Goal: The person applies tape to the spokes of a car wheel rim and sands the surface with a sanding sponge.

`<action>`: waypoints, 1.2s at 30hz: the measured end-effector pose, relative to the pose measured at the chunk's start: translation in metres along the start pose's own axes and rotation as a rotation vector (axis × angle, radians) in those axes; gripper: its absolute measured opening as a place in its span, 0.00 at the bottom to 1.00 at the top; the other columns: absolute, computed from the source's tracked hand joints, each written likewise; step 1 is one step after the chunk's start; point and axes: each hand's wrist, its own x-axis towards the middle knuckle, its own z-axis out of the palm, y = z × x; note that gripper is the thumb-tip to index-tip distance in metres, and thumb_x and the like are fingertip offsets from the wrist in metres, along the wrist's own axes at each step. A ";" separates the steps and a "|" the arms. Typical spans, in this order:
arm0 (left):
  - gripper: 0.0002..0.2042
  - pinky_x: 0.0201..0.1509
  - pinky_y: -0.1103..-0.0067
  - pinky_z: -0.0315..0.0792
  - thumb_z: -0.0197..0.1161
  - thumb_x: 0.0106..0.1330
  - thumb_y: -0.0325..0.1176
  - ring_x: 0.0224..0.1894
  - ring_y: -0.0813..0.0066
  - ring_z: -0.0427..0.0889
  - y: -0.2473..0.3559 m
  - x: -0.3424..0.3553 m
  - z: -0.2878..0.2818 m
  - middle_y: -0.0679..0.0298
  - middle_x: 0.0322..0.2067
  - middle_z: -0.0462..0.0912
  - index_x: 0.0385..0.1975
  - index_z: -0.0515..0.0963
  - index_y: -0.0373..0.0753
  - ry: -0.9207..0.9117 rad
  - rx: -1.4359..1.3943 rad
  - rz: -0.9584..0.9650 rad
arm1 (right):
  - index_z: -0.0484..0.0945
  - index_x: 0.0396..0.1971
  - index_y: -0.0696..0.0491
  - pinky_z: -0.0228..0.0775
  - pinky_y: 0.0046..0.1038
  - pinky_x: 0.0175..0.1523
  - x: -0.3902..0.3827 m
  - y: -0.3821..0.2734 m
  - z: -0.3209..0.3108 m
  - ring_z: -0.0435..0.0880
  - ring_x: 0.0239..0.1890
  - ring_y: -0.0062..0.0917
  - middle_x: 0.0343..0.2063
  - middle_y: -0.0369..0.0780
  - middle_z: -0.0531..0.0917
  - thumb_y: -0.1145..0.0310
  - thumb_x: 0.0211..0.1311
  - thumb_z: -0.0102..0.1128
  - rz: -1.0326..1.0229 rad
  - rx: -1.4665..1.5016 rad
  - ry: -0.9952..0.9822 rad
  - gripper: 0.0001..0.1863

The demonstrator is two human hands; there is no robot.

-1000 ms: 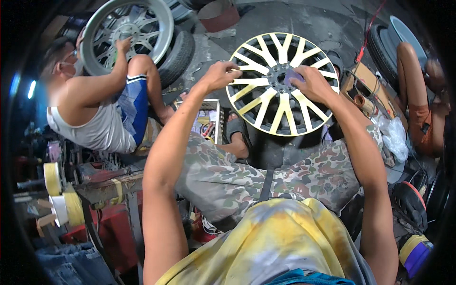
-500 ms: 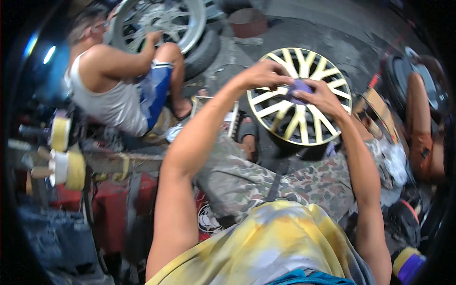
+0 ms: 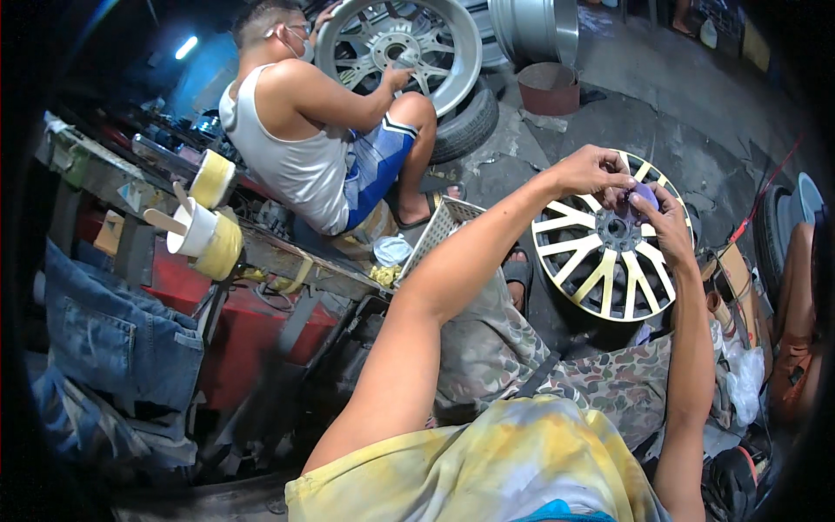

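A round multi-spoke wheel rim (image 3: 614,252), pale yellow on its spokes and edge with dark gaps between, lies face up beyond my knees. Above its upper part, a piece of purple sandpaper (image 3: 642,200) is between my hands. My right hand (image 3: 668,224) grips it with thumb and fingers from the right. From the left, my left hand (image 3: 595,172) reaches over with bent fingers pinched at its edge. The fingers partly cover the sandpaper, and whether it touches the rim cannot be made out.
At upper left a seated person (image 3: 296,130) handles a large silver wheel (image 3: 398,52) over a tire (image 3: 470,130). A white cup (image 3: 193,228) with wooden sticks and tape rolls stands on the left bench. Beside my leg is a perforated crate (image 3: 435,230). Another person's leg (image 3: 793,287) shows right.
The view has swung left, so the wheel rim and my hands appear farther right and lower. My hands stay together at the sandpaper, now over the rim's upper part, baring its hub.
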 end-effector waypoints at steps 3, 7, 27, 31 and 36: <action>0.15 0.35 0.79 0.85 0.71 0.70 0.40 0.29 0.78 0.87 0.007 -0.007 0.011 0.63 0.28 0.86 0.43 0.82 0.32 -0.005 0.055 0.028 | 0.83 0.45 0.53 0.68 0.20 0.47 -0.001 0.004 -0.004 0.79 0.38 0.13 0.35 0.31 0.83 0.57 0.66 0.71 -0.017 0.034 -0.067 0.17; 0.13 0.36 0.79 0.84 0.68 0.73 0.39 0.30 0.77 0.87 0.023 -0.013 0.022 0.63 0.26 0.85 0.39 0.82 0.31 -0.028 0.021 0.025 | 0.81 0.51 0.54 0.71 0.21 0.52 -0.009 -0.006 -0.007 0.80 0.45 0.15 0.41 0.32 0.83 0.57 0.69 0.69 0.039 0.247 -0.135 0.19; 0.17 0.46 0.63 0.80 0.60 0.74 0.42 0.40 0.51 0.88 0.083 -0.071 -0.016 0.44 0.37 0.87 0.42 0.82 0.29 -0.198 0.982 -0.345 | 0.85 0.48 0.57 0.77 0.27 0.49 -0.046 0.095 -0.031 0.83 0.42 0.22 0.43 0.38 0.87 0.65 0.65 0.70 0.211 -0.754 -0.257 0.16; 0.16 0.44 0.65 0.80 0.60 0.72 0.39 0.36 0.56 0.86 0.068 -0.124 -0.009 0.49 0.33 0.86 0.43 0.85 0.31 0.170 1.262 -0.126 | 0.86 0.47 0.57 0.77 0.31 0.47 -0.033 0.111 -0.009 0.83 0.39 0.34 0.38 0.44 0.84 0.68 0.62 0.69 0.098 -0.958 -0.263 0.15; 0.15 0.48 0.68 0.76 0.59 0.66 0.35 0.41 0.61 0.83 0.034 -0.128 0.032 0.54 0.34 0.84 0.45 0.84 0.32 0.307 1.384 -0.026 | 0.87 0.44 0.56 0.77 0.39 0.50 -0.003 0.125 0.017 0.84 0.41 0.42 0.40 0.46 0.81 0.67 0.60 0.69 -0.213 -1.060 -0.341 0.14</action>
